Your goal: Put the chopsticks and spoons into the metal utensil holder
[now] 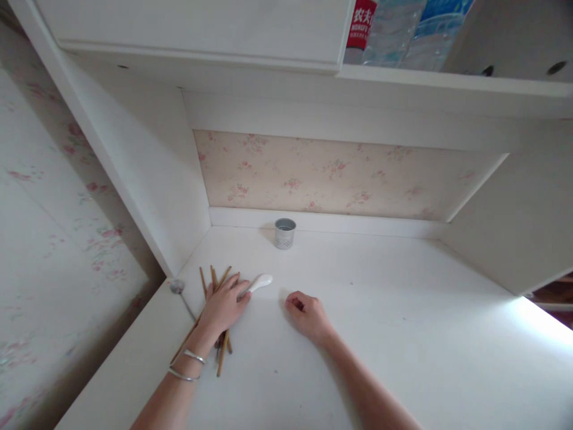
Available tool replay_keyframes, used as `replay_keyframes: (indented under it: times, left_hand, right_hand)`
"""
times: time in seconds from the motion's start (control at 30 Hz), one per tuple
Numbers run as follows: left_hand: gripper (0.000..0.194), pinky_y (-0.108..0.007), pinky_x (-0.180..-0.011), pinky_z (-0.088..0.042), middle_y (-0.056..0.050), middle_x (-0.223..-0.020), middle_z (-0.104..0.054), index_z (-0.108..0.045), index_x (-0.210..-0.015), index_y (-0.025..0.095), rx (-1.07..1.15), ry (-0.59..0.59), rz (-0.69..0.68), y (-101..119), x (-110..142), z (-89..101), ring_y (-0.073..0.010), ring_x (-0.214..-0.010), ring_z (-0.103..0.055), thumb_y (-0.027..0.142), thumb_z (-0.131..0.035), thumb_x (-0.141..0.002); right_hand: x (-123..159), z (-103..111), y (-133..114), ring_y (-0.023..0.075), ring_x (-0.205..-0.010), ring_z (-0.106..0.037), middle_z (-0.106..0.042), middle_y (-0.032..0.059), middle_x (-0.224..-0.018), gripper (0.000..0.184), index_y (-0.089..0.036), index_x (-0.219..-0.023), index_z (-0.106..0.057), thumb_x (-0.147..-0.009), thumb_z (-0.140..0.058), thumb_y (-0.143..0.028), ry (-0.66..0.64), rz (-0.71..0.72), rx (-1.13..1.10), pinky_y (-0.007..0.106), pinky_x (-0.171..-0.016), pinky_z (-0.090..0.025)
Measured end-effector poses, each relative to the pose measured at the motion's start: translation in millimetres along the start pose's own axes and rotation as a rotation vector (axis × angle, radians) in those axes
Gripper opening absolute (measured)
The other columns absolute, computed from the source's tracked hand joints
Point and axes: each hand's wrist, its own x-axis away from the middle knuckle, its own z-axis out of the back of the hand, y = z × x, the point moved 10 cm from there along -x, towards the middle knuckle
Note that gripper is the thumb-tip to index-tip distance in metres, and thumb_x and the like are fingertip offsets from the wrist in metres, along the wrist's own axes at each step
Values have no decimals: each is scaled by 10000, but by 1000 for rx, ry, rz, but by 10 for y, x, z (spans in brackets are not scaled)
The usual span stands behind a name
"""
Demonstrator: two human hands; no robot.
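L hand (pixel 224 307) lay over chopsticks (pixel 222 355) & spoon (pixel 263 280) handle on desk (pixel 358 358), clamped or not unclear, R hand (pixel 311 316) loosely curled closed nearby, nothing visible inside; sticks looked light, stiff, best taken mid-length, spoon slick, prob. fragile, best by handle.

Soft daylight from the right, glare on the table's (pixel 394 334) right edge, faint shadows, dim upper corners, wide-angle stretching

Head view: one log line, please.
left hand: over sticks, at spoon handle | right hand: curled, nothing visibly held | cup: upright, toward back
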Motion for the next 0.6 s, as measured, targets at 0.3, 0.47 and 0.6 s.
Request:
replay_keyframes:
  times: [0.3, 0.47, 0.6]
  left_hand:
    - [397, -334, -1085, -337, -66, -1351, -467, -620, -1162, 211, 213, 187, -146, -70, -107, 228, -190, -1253, -441, 427, -410, -902]
    - [360, -335, -1074, -354, -85, -1265, -521, -651, -1094, 188, 253, 325, -172, -83, -51, 449, -182, -1194, -479, 373, -395, -919]
    - [353, -330, -1011, -404, -83, -1098, -610, -657, -1039, 181, 331, 386, -194, 36, 91, 657, -183, -1076, -545, 356, -372, -929]
  right_hand:
    - [-251, 46, 83, 98, -540, -518, -605, -1, -653, 202, -157, -844, -613, -792, -518, -327, -26, -177, -229, 205, -524, -399]
    - [-370, 93, -4, 93, -569, -553, -637, 15, -694, 176, -151, -850, -623, -797, -515, -280, -44, -156, -136, 201, -552, -428]
    - [-503, 162, -79, 95, -562, -576, -651, 6, -684, 153, -167, -876, -637, -785, -549, -252, -76, -141, -2, 194, -531, -420]
